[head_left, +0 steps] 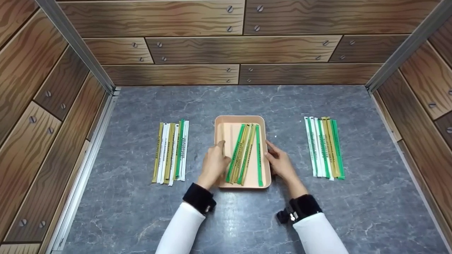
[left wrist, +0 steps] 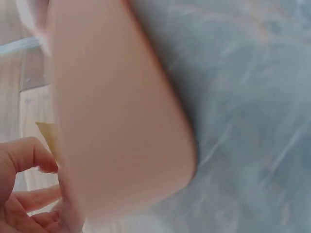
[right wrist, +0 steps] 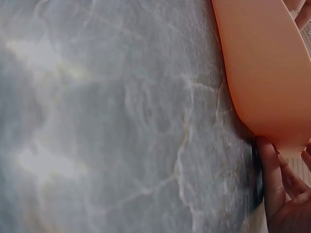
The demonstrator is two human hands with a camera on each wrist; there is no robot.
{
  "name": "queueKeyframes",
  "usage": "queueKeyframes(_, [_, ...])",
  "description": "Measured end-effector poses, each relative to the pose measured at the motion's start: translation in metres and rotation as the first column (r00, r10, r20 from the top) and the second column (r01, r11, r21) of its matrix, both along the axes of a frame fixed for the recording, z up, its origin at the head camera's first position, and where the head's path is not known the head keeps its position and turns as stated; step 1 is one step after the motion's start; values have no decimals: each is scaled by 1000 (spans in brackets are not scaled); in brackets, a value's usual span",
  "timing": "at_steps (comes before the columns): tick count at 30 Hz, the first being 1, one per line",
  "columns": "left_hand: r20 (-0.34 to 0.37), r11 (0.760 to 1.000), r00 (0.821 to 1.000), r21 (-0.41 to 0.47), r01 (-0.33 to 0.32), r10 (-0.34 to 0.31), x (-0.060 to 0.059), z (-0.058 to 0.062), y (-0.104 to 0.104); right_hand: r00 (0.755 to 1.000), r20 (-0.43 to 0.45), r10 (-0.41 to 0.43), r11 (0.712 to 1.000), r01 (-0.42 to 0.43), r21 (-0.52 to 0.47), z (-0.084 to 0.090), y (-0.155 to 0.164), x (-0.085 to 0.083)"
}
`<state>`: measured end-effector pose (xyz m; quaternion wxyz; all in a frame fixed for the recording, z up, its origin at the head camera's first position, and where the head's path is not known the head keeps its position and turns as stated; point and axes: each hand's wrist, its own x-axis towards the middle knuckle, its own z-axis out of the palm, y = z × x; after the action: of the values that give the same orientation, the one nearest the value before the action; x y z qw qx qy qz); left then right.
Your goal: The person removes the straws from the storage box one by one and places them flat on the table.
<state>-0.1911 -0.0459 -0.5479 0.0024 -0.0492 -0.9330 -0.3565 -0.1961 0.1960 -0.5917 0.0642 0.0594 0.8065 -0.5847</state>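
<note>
Peach rectangular tray, rounded corners, flat on grey surface, centre, long side running away from person. Inside: bundle of green and tan wrapped sticks lying lengthwise, slightly fanned, filling right half; left part bare.

Grey marble tabletop — wood-plank walls round it.

Print on the wrapped sticks is too small to read; both wrist views blur the tray.
</note>
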Motion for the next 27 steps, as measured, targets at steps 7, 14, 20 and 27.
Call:
queueKeyframes(7, [-40,989,990,62,-132,134,-8,4,-39,1000,16,-1,1000,1,-18,-1,2,1])
queueKeyframes(14, [-25,967,967,30,-253,254,-12,0,-84,999,32,-3,1000,3,-23,-1,3,1])
queueKeyframes(20, [33,943,943,-45,-329,331,-11,-3,-109,1000,20,8,1000,-9,14,0,2,1])
queueKeyframes(27, [60,931,930,-81,-356,361,-8,-7,-123,1000,-10,7,1000,-7,13,5,0,1])
